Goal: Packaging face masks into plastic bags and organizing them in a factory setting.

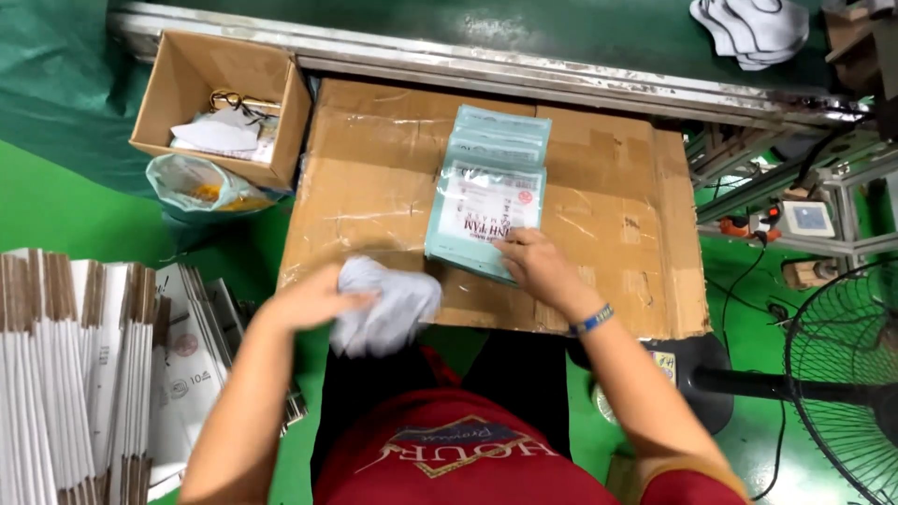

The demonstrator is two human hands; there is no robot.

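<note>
My left hand [313,299] grips a soft white cloth piece [388,304] just above the near edge of a flattened cardboard sheet [599,206] that serves as a work surface. My right hand [538,266] rests with its fingertips on the lower edge of a stack of pale teal plastic pouches [486,187] with a clear window and a white printed insert. The pouches lie fanned in the middle of the cardboard. A blue band circles my right wrist.
An open cardboard box [182,70] with paper scraps stands at the upper left, a plastic bag [192,182] below it. Stacked flat cartons [84,365] stand at the left. A conveyor edge [561,70] runs behind, with white cloth pieces [753,28]. A fan [842,374] is at the right.
</note>
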